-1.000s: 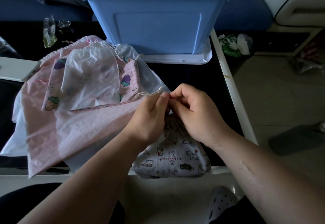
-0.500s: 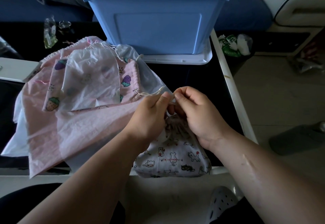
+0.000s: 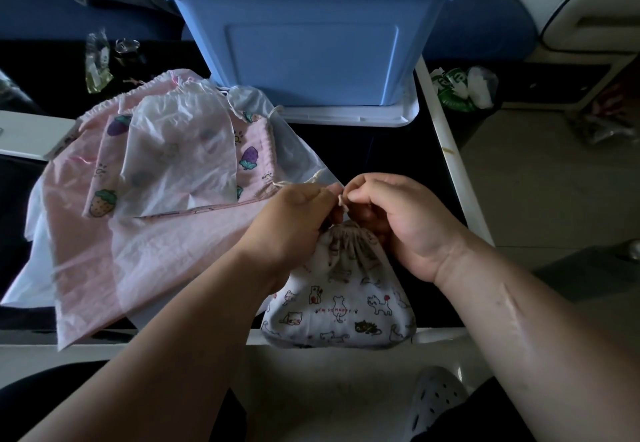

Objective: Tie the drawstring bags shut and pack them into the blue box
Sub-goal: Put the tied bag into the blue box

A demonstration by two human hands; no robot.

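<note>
A small white drawstring bag with cat prints [image 3: 341,306] lies at the near edge of the dark table, its mouth gathered tight. My left hand [image 3: 294,223] and my right hand [image 3: 401,223] meet just above that mouth, each pinching the white drawstring [image 3: 341,203]. A pile of flat bags [image 3: 166,178] lies to the left: pink ones, a strawberry-print one and a translucent white one on top. The blue box [image 3: 308,43] stands at the back of the table on its white lid [image 3: 349,117], with something pale inside at its right.
The table's white right edge [image 3: 446,161] borders a tiled floor. A small clear packet [image 3: 97,63] lies at the back left. A green and white wrapper [image 3: 460,89] sits right of the box. A white perforated shoe [image 3: 433,403] shows below the table.
Both hands have shifted slightly toward me and lower over the cat-print bag. The bag's mouth is more tightly gathered than before, and more of its body shows.
</note>
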